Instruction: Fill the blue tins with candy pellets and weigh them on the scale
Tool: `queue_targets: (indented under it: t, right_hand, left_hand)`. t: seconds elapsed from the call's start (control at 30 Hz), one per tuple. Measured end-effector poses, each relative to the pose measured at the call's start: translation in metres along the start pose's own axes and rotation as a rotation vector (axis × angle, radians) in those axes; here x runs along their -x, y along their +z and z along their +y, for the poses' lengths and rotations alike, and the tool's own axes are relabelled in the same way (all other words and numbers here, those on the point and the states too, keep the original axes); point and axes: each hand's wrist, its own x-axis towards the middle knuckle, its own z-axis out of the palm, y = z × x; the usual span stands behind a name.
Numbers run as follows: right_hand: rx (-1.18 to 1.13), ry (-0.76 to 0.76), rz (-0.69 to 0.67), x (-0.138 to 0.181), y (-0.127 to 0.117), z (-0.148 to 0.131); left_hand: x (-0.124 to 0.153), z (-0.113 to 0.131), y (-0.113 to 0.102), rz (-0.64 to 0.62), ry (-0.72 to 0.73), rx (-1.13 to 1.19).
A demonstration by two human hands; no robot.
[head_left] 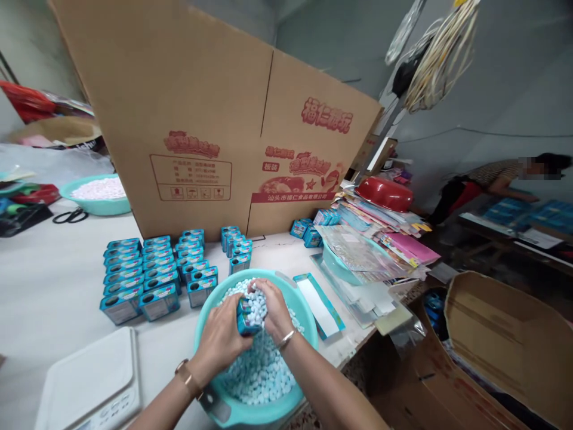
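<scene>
A teal plastic bowl point(295, 301) full of small pale blue tablets point(264, 370) sits at the table's near edge. Over it, my left hand point(221, 337) is closed round a small blue box point(246, 316), held upright above the tablets. My right hand point(271, 304) is cupped and closed at the top of the box, with tablets under its fingers. Both wrists wear a bracelet. Several rows of identical small blue boxes point(147, 272) stand on the white table just beyond the bowl.
A large upright cardboard sheet point(215, 119) walls off the back. A white scale point(89, 379) lies near left. Another teal bowl point(96, 194) of white tablets and scissors point(71, 215) sit far left. Stacked printed sheets point(380, 233), an open carton point(505, 340) and another person point(496, 179) are to the right.
</scene>
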Motion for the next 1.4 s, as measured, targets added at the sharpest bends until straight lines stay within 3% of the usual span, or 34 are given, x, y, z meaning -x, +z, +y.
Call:
queue_targets:
  t: [0.23,0.5,0.7,1.03,1.13,1.23,1.33,1.4]
  right_hand:
    - [0.044,-0.063,-0.004,0.007,0.001,0.002]
    - [0.094,-0.165,0.094,0.011,0.008,0.017]
    - [0.146,-0.219,0.138,0.013,0.009,0.009]
    - [0.215,-0.199,0.068,0.014,0.006,0.007]
    - [0.278,-0.187,-0.016,-0.006,-0.006,0.006]
    - [0.372,-0.213,-0.136,-0.034,-0.017,0.001]
    - [0.455,-0.226,-0.303,-0.055,-0.025,0.0]
    - [0.487,-0.213,-0.38,-0.061,-0.031,0.004]
  left_hand:
    - [0.0,0.001,0.002,0.02,-0.11,0.1]
    - [0.002,0.007,0.001,0.069,-0.01,0.102]
    - [0.0,0.012,-0.002,0.103,0.028,0.137]
    - [0.0,0.012,-0.004,0.12,-0.007,0.174]
    - [0.002,0.015,-0.015,0.041,-0.032,0.119]
    - [0.002,0.02,-0.025,-0.114,-0.043,-0.1]
    - [-0.003,0.025,-0.022,-0.273,-0.071,-0.312]
    - [-0.009,0.025,-0.013,-0.314,-0.104,-0.352]
